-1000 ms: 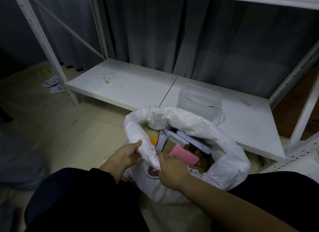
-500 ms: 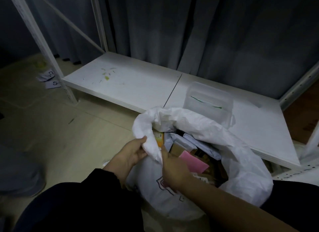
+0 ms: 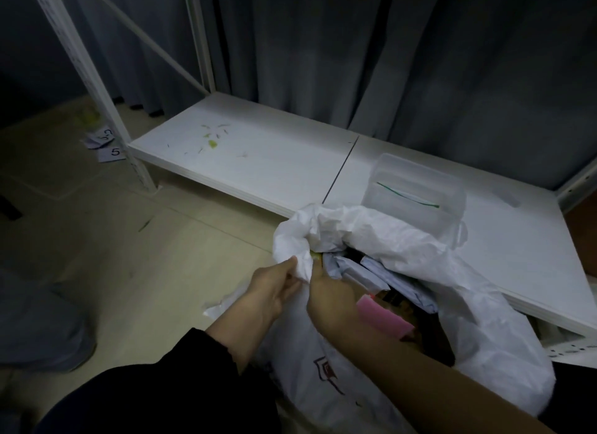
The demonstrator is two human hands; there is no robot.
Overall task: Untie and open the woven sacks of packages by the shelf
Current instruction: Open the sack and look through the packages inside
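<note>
White woven sack (image 3: 478,320) stands on the floor at 5 o'clock in the view, its mouth open and its far edge touching the front of the white shelf board (image 3: 258,162). Left hand (image 3: 274,291) is closed on the near rim of the sack, pinching a fold of the fabric from outside. Right hand (image 3: 332,301) grips the same fold from the inner side, fingers partly hidden by the cloth; the two hands are just beside each other. Inside the mouth: grey-white mailer packages (image 3: 371,272) toward 12 o'clock of the opening, a pink package (image 3: 384,320) just beside the right wrist at 3 o'clock, dark items beneath, not identifiable. Clear plastic tub (image 3: 416,191) sits on the shelf board directly behind the sack, at 1 o'clock. Numbered paper slips (image 3: 109,146) lie on the floor at 10 o'clock, beside the shelf upright (image 3: 97,88). Lighting dim
</note>
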